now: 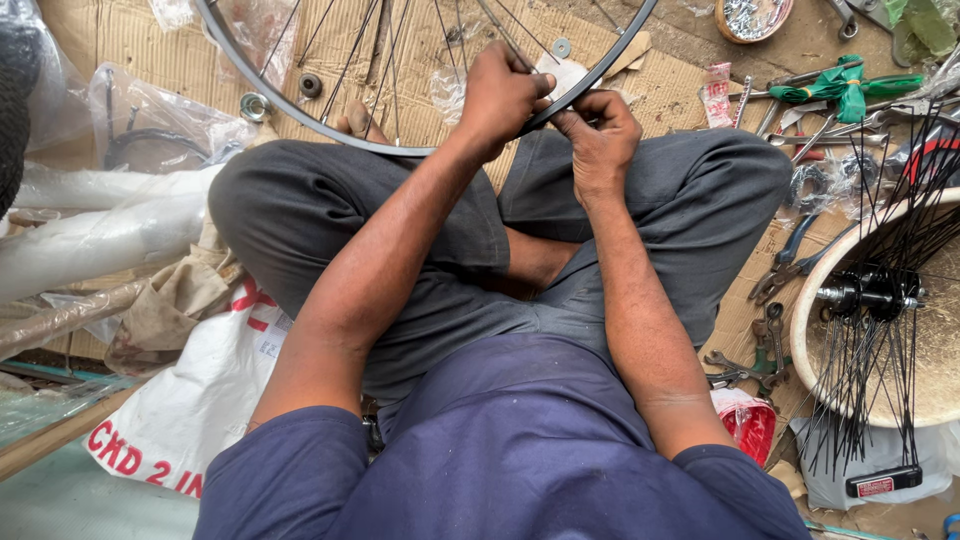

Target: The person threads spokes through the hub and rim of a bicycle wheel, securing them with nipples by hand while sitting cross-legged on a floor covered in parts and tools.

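A: Position of the hands?

B: Both are up at the near edge of the bicycle wheel rim (300,110), close together and almost touching. The left hand (497,95) is clamped over the rim from above, its fingers wrapped round the dark metal. The right hand (600,135) sits just beside it, with the fingertips pinched at the rim's underside. What they pinch is too small to tell.

A: And the rim itself?

B: It arcs across the person's crossed knees, and thin spokes (385,45) run away from the hands toward the top of the view. It lies over cardboard (110,35) on the floor.

A: Surroundings?

B: Right of the right hand there are loose wrenches (812,135) and a green-tied bundle (845,85). Further right and nearer the body, a hub with hanging spokes (868,293) rests on a pale rim. Left of the left hand lie plastic-wrapped parts (100,235).
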